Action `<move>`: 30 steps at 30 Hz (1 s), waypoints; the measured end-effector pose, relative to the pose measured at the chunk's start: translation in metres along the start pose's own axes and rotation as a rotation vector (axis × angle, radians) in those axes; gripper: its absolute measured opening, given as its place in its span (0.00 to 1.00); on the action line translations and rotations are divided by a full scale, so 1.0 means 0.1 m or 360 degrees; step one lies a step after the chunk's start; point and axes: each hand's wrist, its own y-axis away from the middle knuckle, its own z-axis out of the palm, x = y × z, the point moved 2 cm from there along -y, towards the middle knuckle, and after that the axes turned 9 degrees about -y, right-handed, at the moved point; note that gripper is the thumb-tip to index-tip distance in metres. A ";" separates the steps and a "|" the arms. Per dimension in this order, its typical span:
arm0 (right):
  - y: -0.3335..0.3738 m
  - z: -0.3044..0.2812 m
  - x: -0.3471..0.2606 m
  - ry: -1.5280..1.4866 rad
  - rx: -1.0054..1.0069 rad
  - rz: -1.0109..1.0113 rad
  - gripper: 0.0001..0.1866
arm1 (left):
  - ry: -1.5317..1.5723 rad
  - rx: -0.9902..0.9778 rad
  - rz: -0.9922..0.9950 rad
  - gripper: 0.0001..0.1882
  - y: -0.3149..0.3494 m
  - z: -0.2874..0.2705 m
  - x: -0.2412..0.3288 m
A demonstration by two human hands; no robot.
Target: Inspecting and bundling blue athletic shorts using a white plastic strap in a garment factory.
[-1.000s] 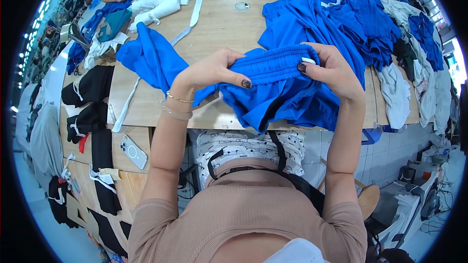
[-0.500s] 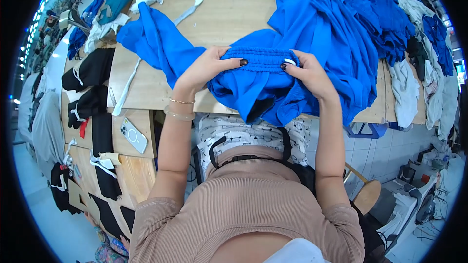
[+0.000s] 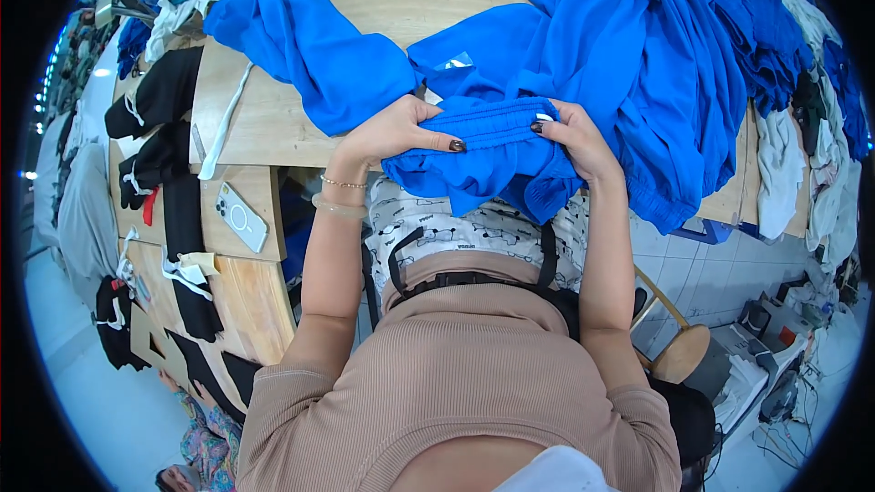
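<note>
A bright blue garment (image 3: 337,64) with a gathered elastic waistband (image 3: 497,130) hangs over the table's near edge. My left hand (image 3: 387,135) is closed on the waistband's left end, thumb on top. Gripping the right end, my right hand (image 3: 583,141) has its thumb beside a small white tag (image 3: 544,117) on the band. The waistband is held nearly level and slightly higher at the right. Below it the blue cloth bunches in folds over my lap. My fingers behind the cloth are hidden.
More blue cloth (image 3: 766,27) is heaped at the far right, beside white cloth pieces (image 3: 779,169). On the left lie rolled black bundles (image 3: 155,91), a white strip (image 3: 226,123) and a phone (image 3: 241,219). A co-worker (image 3: 210,437) is at the lower left; a round wooden stool (image 3: 684,353) stands right.
The waistband has turned so its left end sits lower, and the dark opening beneath it no longer shows. Both hands keep their hold. The view has shifted a little.
</note>
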 end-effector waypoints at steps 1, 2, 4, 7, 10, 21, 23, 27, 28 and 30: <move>0.01 0.00 0.00 -0.0001 -0.0002 -0.0010 0.18 | 0.0006 0.0001 -0.0006 0.12 -0.01 -0.01 -0.01; 0.01 0.01 0.00 -0.0001 -0.0004 -0.0020 0.18 | -0.0012 -0.0024 -0.0014 0.12 -0.01 -0.01 -0.02; 0.02 0.02 -0.02 -0.0029 -0.0005 -0.0007 0.18 | -0.0030 -0.0052 -0.0024 0.11 -0.01 0.01 -0.02; 0.01 0.01 0.01 -0.0049 -0.0013 -0.0023 0.18 | 0.0167 0.0046 0.0106 0.11 0.01 0.03 0.06; 0.01 0.00 0.01 0.0002 -0.0024 -0.0044 0.20 | 0.0137 0.0118 0.0119 0.11 0.04 0.02 0.12; 0.01 0.02 -0.02 0.0009 0.0058 -0.0001 0.21 | 0.0121 0.0252 0.0038 0.11 0.02 0.13 0.22; 0.01 0.02 -0.02 -0.0028 0.0014 -0.0028 0.20 | 0.0129 0.0238 0.0019 0.11 0.04 0.13 0.25; -0.01 -0.01 0.01 -0.0056 0.0012 -0.0038 0.19 | 0.0100 0.0201 -0.0080 0.11 0.03 0.10 0.17; -0.01 -0.02 0.01 -0.0058 0.0004 -0.0033 0.22 | 0.0100 0.0195 -0.0077 0.11 0.03 0.10 0.16; -0.01 -0.04 0.03 -0.0059 0.0002 -0.0029 0.24 | 0.0150 0.0175 -0.0039 0.12 0.02 0.10 0.15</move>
